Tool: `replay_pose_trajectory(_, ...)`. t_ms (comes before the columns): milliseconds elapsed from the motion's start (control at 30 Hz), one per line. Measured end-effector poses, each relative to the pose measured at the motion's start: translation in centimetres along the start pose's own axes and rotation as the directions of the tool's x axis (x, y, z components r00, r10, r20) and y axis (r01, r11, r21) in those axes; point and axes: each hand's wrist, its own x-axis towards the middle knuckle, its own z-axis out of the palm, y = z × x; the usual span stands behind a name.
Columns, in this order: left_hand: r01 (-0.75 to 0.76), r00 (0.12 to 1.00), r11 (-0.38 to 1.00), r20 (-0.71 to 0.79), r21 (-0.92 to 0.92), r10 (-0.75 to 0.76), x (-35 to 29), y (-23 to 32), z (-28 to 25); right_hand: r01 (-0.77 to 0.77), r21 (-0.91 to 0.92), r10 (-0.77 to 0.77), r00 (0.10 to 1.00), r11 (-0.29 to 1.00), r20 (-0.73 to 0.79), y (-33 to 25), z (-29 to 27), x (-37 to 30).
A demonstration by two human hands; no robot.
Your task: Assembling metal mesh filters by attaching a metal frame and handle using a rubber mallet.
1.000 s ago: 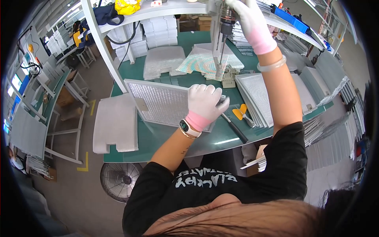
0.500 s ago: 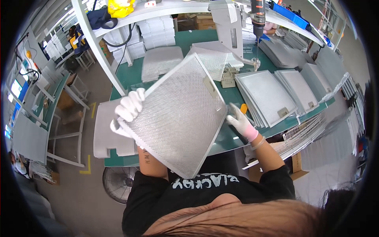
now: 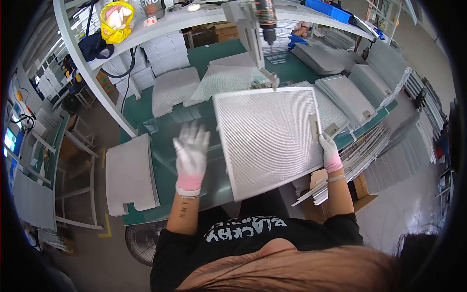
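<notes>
A square mesh panel in a pale metal frame (image 3: 270,141) is tilted over the front of the green table (image 3: 170,124). My right hand (image 3: 330,152), in a white glove with a pink cuff, grips its right edge just below a small grey plate on the frame. To the left of the panel, my gloved left hand (image 3: 191,153) hangs above the table with fingers spread, touching nothing. Beside it, at the table's left end, lies a stack of notched mesh sheets (image 3: 129,170). Behind the panel, an electric screwdriver (image 3: 266,22) hangs near a grey stand (image 3: 245,36).
More framed panels (image 3: 348,100) lean in stacks on the right. Further mesh sheets (image 3: 176,90) lie at the back, below a white shelf (image 3: 170,20) with a yellow bag (image 3: 116,24) and blue tray (image 3: 328,10). A fan (image 3: 142,243) stands below the table's left end.
The panel has swung to the right and turned, from my left hand to my right. My left hand has let go and opened; my right has closed on the panel's right edge.
</notes>
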Motion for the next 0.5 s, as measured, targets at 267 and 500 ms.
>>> replay_pose_trajectory(267,0.513,0.858,-0.807,-0.163,0.292,0.487,-10.7,14.3,-13.9,0.062,0.245,0.077,0.852,0.968,-0.517,1.7,-6.4,0.2)
replay_pose_trajectory(500,0.587,0.799,-0.755,-0.359,0.293,0.482,-13.3,14.1,-15.7,-0.134,0.019,0.126,0.870,0.991,-0.476,5.8,-7.6,4.1)
